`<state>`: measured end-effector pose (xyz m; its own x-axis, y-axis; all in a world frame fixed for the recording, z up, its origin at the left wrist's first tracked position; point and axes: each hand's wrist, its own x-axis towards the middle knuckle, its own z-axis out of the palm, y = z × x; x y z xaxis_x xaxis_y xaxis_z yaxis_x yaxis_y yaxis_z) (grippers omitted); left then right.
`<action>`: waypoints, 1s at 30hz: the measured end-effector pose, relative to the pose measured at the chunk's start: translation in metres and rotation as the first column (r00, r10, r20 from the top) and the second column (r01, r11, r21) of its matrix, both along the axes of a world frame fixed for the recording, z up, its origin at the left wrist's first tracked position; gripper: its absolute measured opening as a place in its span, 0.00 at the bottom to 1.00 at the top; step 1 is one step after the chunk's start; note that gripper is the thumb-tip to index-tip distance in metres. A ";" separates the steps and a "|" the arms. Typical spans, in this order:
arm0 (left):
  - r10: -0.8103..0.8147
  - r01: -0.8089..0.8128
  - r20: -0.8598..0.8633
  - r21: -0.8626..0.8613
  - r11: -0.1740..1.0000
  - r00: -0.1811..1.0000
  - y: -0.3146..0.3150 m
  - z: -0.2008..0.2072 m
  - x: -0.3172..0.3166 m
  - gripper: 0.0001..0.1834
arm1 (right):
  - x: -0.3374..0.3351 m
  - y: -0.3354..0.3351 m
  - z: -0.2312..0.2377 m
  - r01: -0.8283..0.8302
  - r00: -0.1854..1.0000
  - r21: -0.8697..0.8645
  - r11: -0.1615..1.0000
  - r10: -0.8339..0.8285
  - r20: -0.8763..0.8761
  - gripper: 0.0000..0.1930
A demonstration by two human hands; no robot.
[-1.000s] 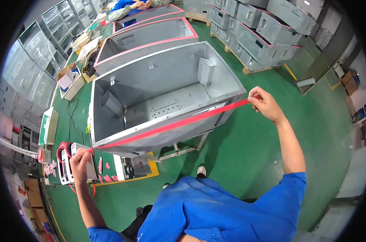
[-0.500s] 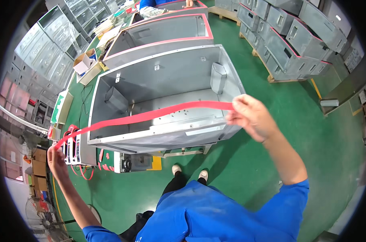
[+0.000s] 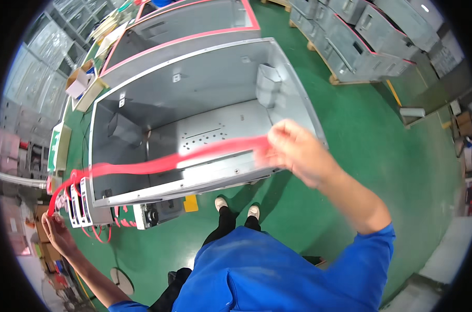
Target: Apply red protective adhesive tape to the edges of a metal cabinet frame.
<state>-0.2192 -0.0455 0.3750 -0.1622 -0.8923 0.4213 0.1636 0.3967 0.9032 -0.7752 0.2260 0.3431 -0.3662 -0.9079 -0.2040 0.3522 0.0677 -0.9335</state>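
A long red strip [image 3: 142, 167] stretches in the air across the near part of a grey metal box [image 3: 205, 67] with an open top. Its left end is pinched in my left hand [image 3: 58, 232], out past the box's near left corner. Toward the right, my right hand [image 3: 297, 151] grips the other end above the near rim, slightly smeared by motion. Between the hands the strip sags in a wave. Inside the box, small brackets line the far wall, and a cluster of holes [image 3: 205, 136] marks the bottom.
Left of the box stand white devices [image 3: 80, 204] with red strips looped over them. Beyond it lies another grey box with a pink-edged rim [image 3: 186, 40]. Grey metal boxes [image 3: 345, 52] are stacked on pallets at the far right. A small carton [image 3: 79, 83] sits in a tray at left.
My right hand has moved left in the picture, and my left hand down and left. The strip hangs looser and wavier. The whole view has shifted, with the box appearing turned and nearer.
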 end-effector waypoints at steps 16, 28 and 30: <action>-0.172 0.115 0.184 0.286 0.951 0.968 0.011 -0.041 -0.088 0.03 | -0.070 0.054 0.025 0.252 0.847 0.253 0.934 -0.087 -0.524 0.05; 0.015 -0.095 0.283 0.272 0.958 0.959 0.030 -0.046 -0.099 0.02 | -0.079 0.050 0.023 0.170 0.788 0.347 0.922 0.084 -0.609 0.05; -0.020 -0.068 0.275 0.304 0.950 0.961 0.023 -0.054 -0.088 0.02 | -0.080 0.049 0.023 0.171 0.802 0.339 0.925 0.069 -0.594 0.05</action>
<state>-0.3068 -0.0229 0.3214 -0.2084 -0.9757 0.0681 -0.1113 0.0929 0.9894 -0.8549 0.2753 0.3661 -0.5658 -0.7891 -0.2392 -0.2406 0.4355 -0.8674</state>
